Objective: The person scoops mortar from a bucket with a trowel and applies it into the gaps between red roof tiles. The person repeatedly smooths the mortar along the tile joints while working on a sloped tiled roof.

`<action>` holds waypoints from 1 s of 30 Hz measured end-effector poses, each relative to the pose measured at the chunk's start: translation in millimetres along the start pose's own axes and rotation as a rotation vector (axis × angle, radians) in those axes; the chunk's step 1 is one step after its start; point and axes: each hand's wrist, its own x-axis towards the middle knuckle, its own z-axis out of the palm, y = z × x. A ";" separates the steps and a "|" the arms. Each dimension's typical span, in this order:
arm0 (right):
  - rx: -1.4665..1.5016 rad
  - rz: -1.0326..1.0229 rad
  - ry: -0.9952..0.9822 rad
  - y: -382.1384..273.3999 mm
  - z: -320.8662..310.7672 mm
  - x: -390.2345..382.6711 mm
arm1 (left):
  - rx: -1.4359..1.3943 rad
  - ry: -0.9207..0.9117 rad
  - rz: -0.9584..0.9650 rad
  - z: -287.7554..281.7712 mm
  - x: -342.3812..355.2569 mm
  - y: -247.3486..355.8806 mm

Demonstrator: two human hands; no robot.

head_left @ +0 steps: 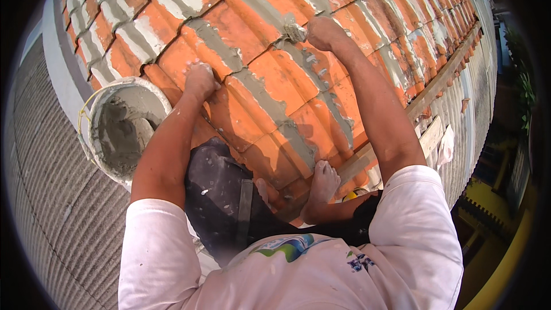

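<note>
Orange clay roof tiles [247, 27] slope in front of me, with strips of wet grey mortar [261, 92] running along their joints. My right hand [325, 33] is closed at the far side of the tiles, gripping a small mortar-caked tool [294, 28] whose exact kind I cannot make out. The tool's end touches the grey strip there. Nearer and to the left, my left hand [201, 80] rests on a tile with its fingers curled in; whatever may be inside is hidden. Left of that forearm stands a bucket [96, 116] with grey mortar inside.
Grey corrugated roofing [49, 183] lies at the left, beside a pale curved edge [64, 72]. A wooden batten [445, 74] borders the tiles at the right, with more corrugated sheet [479, 103] beyond it and a drop past that. My bare foot [323, 186] is on the lower tiles.
</note>
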 end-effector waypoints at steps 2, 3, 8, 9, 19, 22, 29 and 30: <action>0.037 0.168 0.006 5.1 8.1 -5.3 | -0.010 -0.002 -0.002 -1.0 -1.2 0.3; 0.064 0.253 0.026 13.8 9.6 -8.1 | -0.009 0.001 -0.001 -1.9 -1.8 0.2; 0.283 0.234 0.064 37.5 56.2 -18.6 | -0.042 0.025 -0.012 -4.9 -3.4 1.3; 0.376 0.227 0.047 40.8 64.3 -18.4 | -0.058 0.015 -0.011 -5.3 -3.1 1.1; 0.793 0.153 0.160 27.6 75.8 -44.8 | -0.040 -0.019 -0.033 -0.3 0.8 -0.1; 0.536 0.074 0.237 2.8 73.3 -48.4 | -0.013 -0.027 -0.040 -0.3 1.2 0.2; 0.668 0.436 0.362 -105.2 93.1 -62.0 | -0.034 0.012 -0.035 1.2 2.3 -0.2; 0.681 0.464 0.375 -120.3 94.5 -60.8 | -0.049 -0.013 -0.029 0.6 3.2 -1.4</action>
